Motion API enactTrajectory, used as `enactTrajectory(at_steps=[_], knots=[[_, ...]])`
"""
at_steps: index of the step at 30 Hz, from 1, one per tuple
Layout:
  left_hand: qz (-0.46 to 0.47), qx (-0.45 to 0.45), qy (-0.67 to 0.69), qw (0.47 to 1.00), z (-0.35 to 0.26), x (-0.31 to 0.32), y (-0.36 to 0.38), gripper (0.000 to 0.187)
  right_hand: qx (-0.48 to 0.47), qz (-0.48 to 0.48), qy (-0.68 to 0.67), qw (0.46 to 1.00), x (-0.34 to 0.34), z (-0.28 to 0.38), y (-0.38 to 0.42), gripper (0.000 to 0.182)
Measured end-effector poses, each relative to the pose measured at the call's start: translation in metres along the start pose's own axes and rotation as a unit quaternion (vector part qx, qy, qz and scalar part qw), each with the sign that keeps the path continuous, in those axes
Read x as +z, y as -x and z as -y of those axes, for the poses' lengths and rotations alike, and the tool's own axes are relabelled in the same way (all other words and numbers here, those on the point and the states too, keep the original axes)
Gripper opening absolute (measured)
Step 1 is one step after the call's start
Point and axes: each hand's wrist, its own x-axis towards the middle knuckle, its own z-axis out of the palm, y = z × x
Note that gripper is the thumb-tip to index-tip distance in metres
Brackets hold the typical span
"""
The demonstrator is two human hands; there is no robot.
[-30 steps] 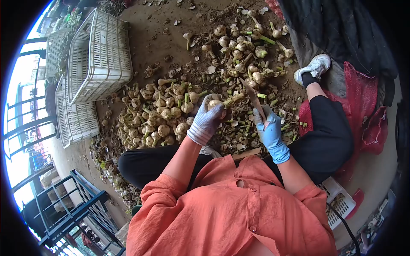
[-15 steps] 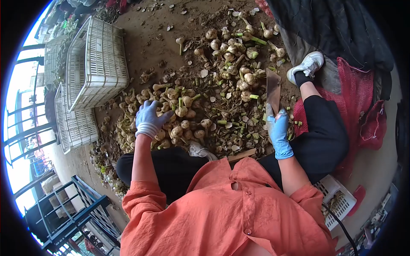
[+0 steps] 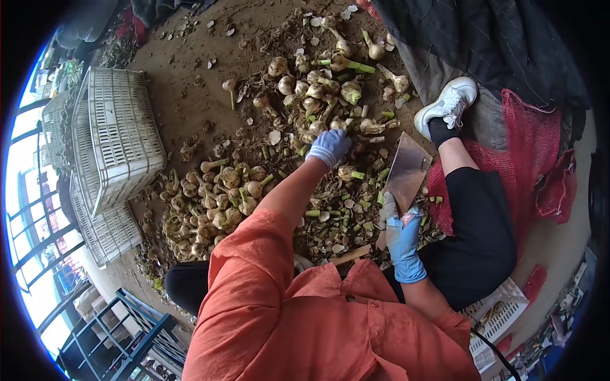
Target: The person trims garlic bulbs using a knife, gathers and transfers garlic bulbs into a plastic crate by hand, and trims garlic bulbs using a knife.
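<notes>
My left hand (image 3: 332,147), in a pale lavender glove, reaches down among the garlic bulbs (image 3: 311,105) of the upper heap. Its fingers point down and are largely hidden by the back of the hand, so whether they hold a bulb cannot be seen. In a light blue glove, my right hand (image 3: 403,238) grips a cleaver (image 3: 406,170). The broad flat blade is brown-stained and points up and away from me. Cut stalk pieces (image 3: 365,204) lie on the ground left of the blade.
Another pile of garlic (image 3: 216,203) lies left of my left forearm. White plastic crates (image 3: 124,124) stand at far left. Red mesh sacking (image 3: 492,171) and a dark cloth (image 3: 470,44) are on the right, near my white shoe (image 3: 450,109). A wooden strip (image 3: 351,254) lies close to me.
My left hand has moved right from the left garlic pile, where its fingers were spread, to the upper heap. The cleaver is lower and its flat side shows more. The view has shifted.
</notes>
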Motion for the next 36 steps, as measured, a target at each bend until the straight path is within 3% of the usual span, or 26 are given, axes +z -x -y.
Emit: enactTrajectory(at_steps=[1, 3, 4, 5, 7, 8, 10, 11, 12, 13, 15, 17, 19, 21, 22, 25, 28, 29, 31, 33, 35, 36], knots=[[0.052, -0.086, 0.044, 0.994, 0.004, -0.018, 0.012, 0.017, 0.019, 0.001, -0.007, 1.000, 0.000, -0.001, 0.001, 0.027], [0.073, 0.012, -0.083, 0.994, 0.013, -0.059, 0.061, 0.026, -0.009, 0.004, 0.001, 1.000, 0.004, -0.008, -0.002, 0.026], [0.001, -0.005, -0.024, 1.000, 0.013, -0.075, 0.087, 0.038, -0.015, 0.008, -0.012, 1.000, 0.006, -0.004, 0.000, 0.025], [-0.086, 0.019, -0.060, 0.994, 0.012, -0.087, 0.104, 0.060, -0.021, 0.012, -0.024, 0.999, 0.009, 0.000, 0.001, 0.024], [-0.247, 0.062, -0.104, 0.961, 0.001, -0.112, 0.135, 0.066, -0.127, 0.003, 0.049, 0.991, 0.012, 0.009, 0.006, 0.023], [-0.250, 0.061, -0.110, 0.960, -0.007, -0.128, 0.149, 0.066, -0.147, 0.009, 0.047, 0.988, 0.014, 0.005, 0.005, 0.022], [-0.068, -0.053, 0.081, 0.993, -0.022, -0.150, 0.175, 0.072, -0.174, 0.025, 0.095, 0.980, 0.011, 0.005, 0.006, 0.022], [-0.074, -0.056, 0.078, 0.993, -0.025, -0.151, 0.186, 0.072, -0.194, 0.040, 0.148, 0.969, 0.011, 0.006, 0.008, 0.022], [-0.078, -0.100, 0.166, 0.978, -0.026, -0.150, 0.194, 0.078, -0.287, -0.005, 0.125, 0.950, 0.017, 0.008, 0.008, 0.019], [-0.082, -0.141, 0.253, 0.954, -0.025, -0.147, 0.202, 0.084, -0.293, -0.004, 0.122, 0.948, 0.018, 0.016, 0.016, 0.019], [-0.145, -0.023, 0.443, 0.884, -0.014, -0.115, 0.210, 0.086, -0.304, 0.036, 0.222, 0.926, 0.017, 0.033, 0.035, 0.017], [-0.135, -0.010, 0.436, 0.890, -0.029, -0.128, 0.234, 0.082, -0.430, 0.072, 0.252, 0.864, 0.017, 0.037, 0.045, 0.040], [-0.169, 0.082, 0.412, 0.892, -0.035, -0.132, 0.249, 0.080, -0.465, 0.082, 0.288, 0.833, 0.020, 0.041, 0.055, 0.046], [-0.186, 0.101, 0.525, 0.824, -0.036, -0.119, 0.256, 0.076, -0.474, 0.089, 0.306, 0.821, 0.024, 0.043, 0.060, 0.049], [-0.186, 0.099, 0.525, 0.824, -0.040, -0.122, 0.261, 0.076, -0.480, 0.095, 0.324, 0.809, 0.026, 0.044, 0.062, 0.052], [-0.124, 0.027, 0.635, 0.762, -0.049, -0.135, 0.271, 0.074, -0.511, 0.097, 0.330, 0.787, 0.027, 0.048, 0.065, 0.051], [-0.156, 0.033, 0.531, 0.832, -0.043, -0.121, 0.267, 0.070, -0.478, 0.098, 0.371, 0.790, 0.029, 0.018, 0.047, 0.041], [-0.182, 0.024, 0.524, 0.832, -0.047, -0.109, 0.264, 0.065, -0.480, 0.099, 0.372, 0.788, 0.031, 0.007, 0.043, 0.041], [-0.211, 0.024, 0.564, 0.798, -0.053, -0.091, 0.267, 0.061, -0.481, 0.087, 0.372, 0.789, 0.033, -0.020, 0.034, 0.030], [-0.106, -0.029, 0.745, 0.658, -0.062, -0.098, 0.282, 0.054, -0.504, 0.067, 0.339, 0.791, 0.030, -0.043, 0.013, 0.019], [-0.164, 0.184, 0.551, 0.797, -0.064, -0.135, 0.301, 0.053, -0.176, 0.096, 0.516, 0.833, 0.024, -0.053, -0.008, 0.013], [-0.118, 0.107, 0.647, 0.746, -0.065, -0.147, 0.309, 0.059, -0.178, 0.105, 0.515, 0.832, 0.029, -0.049, 0.007, 0.013]])
